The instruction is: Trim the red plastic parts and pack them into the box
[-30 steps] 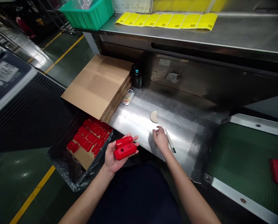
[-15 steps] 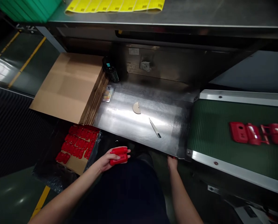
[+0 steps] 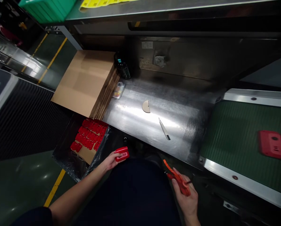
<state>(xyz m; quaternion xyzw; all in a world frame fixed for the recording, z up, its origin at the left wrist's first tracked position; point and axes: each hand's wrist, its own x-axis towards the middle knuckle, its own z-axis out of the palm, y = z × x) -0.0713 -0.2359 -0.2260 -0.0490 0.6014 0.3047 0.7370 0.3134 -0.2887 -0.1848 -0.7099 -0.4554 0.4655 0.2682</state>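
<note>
Steel bench (image 3: pixel 140 119), no legible writing

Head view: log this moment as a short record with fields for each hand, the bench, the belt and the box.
left hand: holds red plastic parts over the lap
right hand: holds orange cutters below the bench edge
steel bench: knife, tan half-disc, cardboard stack
green belt: red moulding, blurred
lined box: rows of red pieces
</note>
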